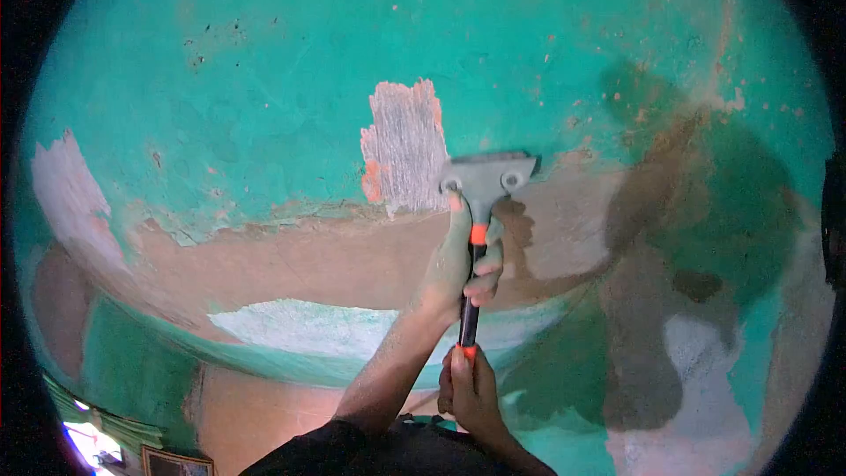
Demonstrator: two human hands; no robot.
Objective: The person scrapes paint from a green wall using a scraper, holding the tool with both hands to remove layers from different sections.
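Both of my hands hold a long-handled wall scraper with a wide grey head and a black and orange handle. My left hand wraps the upper handle, its thumb stretched up onto the grey head. Lower down, my right hand is closed round the handle's end. The scraper's blade edge lies at the green painted wall, just right of a bare, ragged greyish patch with orange edges. Whether the blade presses on the paint cannot be made out.
Below the green paint runs a brown bare band, with a whitish strip under it. Another pale patch is at the far left. My shadow falls on the right side. A framed picture and bright window sit lower left.
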